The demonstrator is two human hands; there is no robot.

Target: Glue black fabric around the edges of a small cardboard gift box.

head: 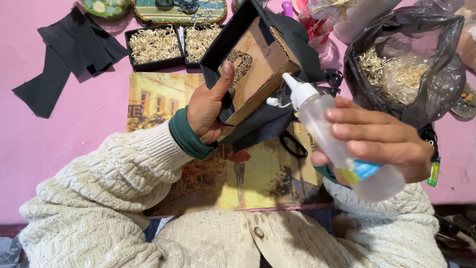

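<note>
My left hand (210, 106) grips a brown cardboard box (258, 69) with a dark patterned mark, tilted up and partly wrapped in black paper (267, 124); my thumb presses on its face. My right hand (382, 136) holds a clear squeeze glue bottle (322, 116) with a white nozzle. The nozzle tip points at the box's lower edge, close to it; I cannot tell if it touches. Both arms wear a cream knitted sweater.
A painted street-scene mat (163, 97) lies on the pink table (64, 139). Two black trays of wood wool (154, 45) sit at the back. Black paper strips (69, 54) lie at left. At right stands a dark plastic bag of wood wool (401, 69). Scissors (292, 145) rest under the box.
</note>
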